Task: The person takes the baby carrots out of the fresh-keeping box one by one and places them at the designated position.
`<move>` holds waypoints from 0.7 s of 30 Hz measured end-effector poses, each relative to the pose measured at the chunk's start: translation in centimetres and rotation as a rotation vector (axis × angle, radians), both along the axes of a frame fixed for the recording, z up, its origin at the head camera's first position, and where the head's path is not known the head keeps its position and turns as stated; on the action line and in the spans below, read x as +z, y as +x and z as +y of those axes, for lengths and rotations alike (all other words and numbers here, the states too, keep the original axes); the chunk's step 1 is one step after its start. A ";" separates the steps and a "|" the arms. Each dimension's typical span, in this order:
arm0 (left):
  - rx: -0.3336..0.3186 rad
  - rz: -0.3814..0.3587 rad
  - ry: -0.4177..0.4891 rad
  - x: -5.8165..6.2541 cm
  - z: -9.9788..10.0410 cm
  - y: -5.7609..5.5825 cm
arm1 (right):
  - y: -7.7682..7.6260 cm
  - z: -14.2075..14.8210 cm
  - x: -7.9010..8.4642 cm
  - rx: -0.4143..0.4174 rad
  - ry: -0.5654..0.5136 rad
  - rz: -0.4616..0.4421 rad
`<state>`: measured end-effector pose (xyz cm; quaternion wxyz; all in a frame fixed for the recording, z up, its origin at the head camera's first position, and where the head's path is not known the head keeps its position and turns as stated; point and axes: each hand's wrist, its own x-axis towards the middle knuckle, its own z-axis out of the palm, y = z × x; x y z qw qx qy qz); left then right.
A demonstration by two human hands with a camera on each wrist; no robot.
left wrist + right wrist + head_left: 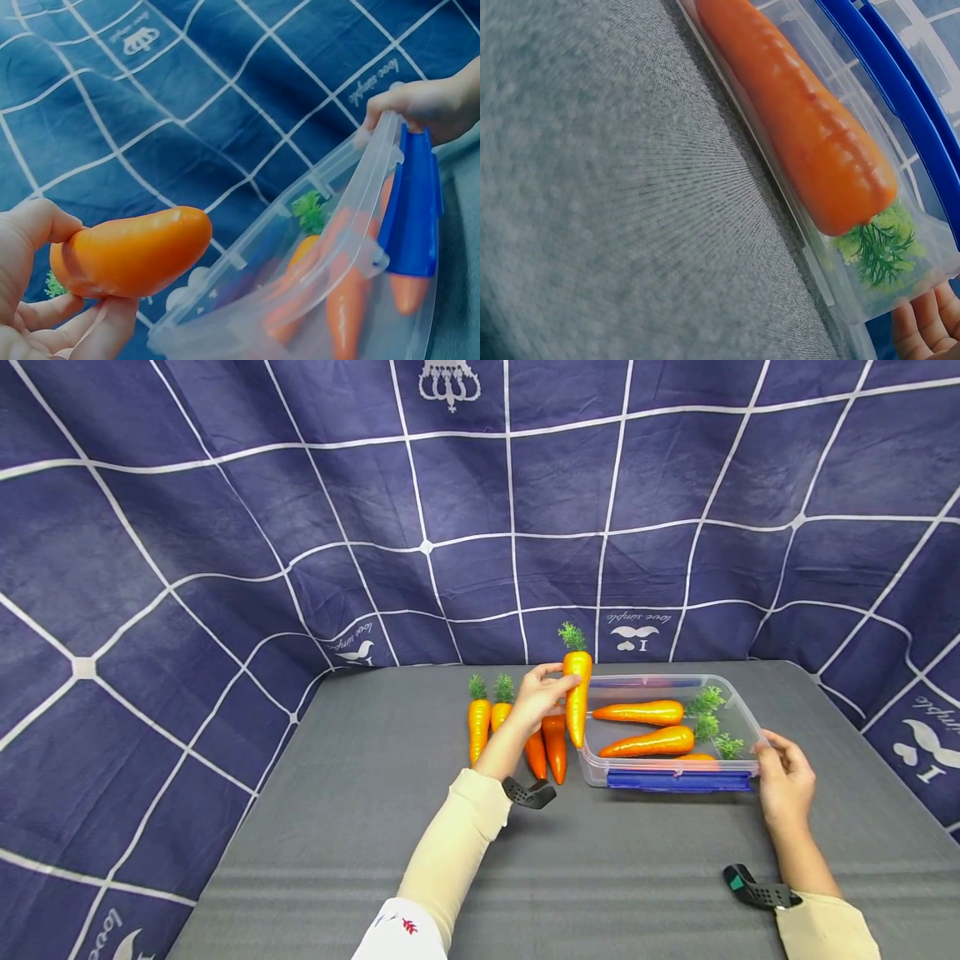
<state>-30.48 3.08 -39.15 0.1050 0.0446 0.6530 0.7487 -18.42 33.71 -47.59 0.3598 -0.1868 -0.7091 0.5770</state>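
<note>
My left hand (538,695) pinches an orange carrot (577,693) with a green leafy top, held up at the left edge of a clear plastic box (592,770). In the left wrist view, thumb and fingers are round the thick end of that carrot (142,251), and its tip points toward the box. My right hand (786,777) grips the box's right front corner. Inside the box lie three carrots, one of them (648,742) in the middle, their green tops to the right. Through the wall, the right wrist view shows the front carrot (802,112) close up.
Left of the box, several more carrots lie on the grey tabletop (360,793), partly hidden by my left arm; one (478,727) is at the far left of them. A blue latch (678,780) runs along the box's front. Behind hangs a blue checked cloth (465,577).
</note>
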 end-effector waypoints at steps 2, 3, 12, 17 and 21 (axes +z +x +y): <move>0.012 -0.013 0.003 -0.2 -0.7 -0.1 | 0.0 0.0 0.0 0.000 0.001 -0.001; 0.017 -0.018 -0.001 -0.2 -1.0 -0.1 | 0.0 0.0 -0.1 -0.001 0.002 -0.003; 0.046 -0.037 -0.029 -1.1 -4.0 -0.5 | -0.2 0.1 -0.2 0.002 -0.011 0.000; 0.071 -0.042 -0.065 -1.6 -5.4 -0.4 | -0.2 0.1 -0.1 0.004 -0.009 0.007; 0.079 -0.042 -0.059 -2.4 -6.3 -0.3 | -0.1 0.0 -0.1 0.007 0.005 0.002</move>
